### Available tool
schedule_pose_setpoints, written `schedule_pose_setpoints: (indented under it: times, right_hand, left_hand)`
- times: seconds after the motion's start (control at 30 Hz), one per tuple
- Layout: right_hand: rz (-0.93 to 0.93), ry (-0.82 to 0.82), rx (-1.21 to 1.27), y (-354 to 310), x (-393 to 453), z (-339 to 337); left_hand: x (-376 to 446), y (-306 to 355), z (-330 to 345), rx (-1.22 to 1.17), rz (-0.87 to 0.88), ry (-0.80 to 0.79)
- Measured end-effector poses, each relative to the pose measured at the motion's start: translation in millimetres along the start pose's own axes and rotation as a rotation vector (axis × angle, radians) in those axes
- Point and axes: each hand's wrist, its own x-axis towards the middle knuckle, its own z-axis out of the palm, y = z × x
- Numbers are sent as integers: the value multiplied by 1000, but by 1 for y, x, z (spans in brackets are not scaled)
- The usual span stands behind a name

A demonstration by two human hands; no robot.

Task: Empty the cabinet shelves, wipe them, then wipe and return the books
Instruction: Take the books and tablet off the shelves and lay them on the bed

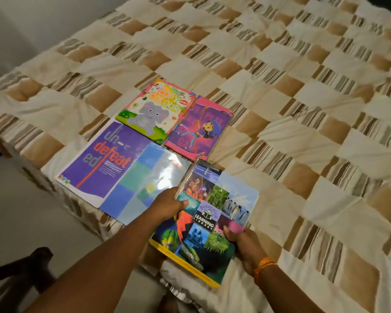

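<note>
Several books lie on the bed near its front edge. A Britannica Learning Library book [203, 224] with a photo collage cover sits nearest me. My left hand [168, 204] grips its left edge, thumb on the cover, and my right hand [242, 242] holds its right lower edge. To the left lies a glossy blue book [145, 188], overlapping a purple "undefeated" book [99, 159]. Behind them sit an elephant colouring book [154, 109] and a pink and purple cartoon book [199, 129].
The bed is covered with a beige, brown and striped patchwork spread [303, 98]. Pale floor [32, 222] lies at the left, and a dark wooden chair [16, 274] stands at the lower left. A grey wall [32, 19] rises behind the bed's far left.
</note>
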Motion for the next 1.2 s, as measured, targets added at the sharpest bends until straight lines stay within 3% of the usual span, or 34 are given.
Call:
schedule_pose_setpoints:
  times: [0.3,0.6,0.8,0.9,1.2]
  right_hand:
    - [76,188,-235,-3,24,8]
    - [17,334,-720,-35,3,6]
    - [-171,432,-333,-86,-54,2]
    - [-252,344,-175,-114,-104,9]
    - [-440,133,-25,-171,-241,10]
  left_hand:
    - [14,-10,13,29,-46,113]
    - [-12,19,9,211,-82,277]
    - [-63,59,-22,-124,43,337]
    - [-96,83,-44,-202,72,335]
    - [-216,142,-97,-299,212,371]
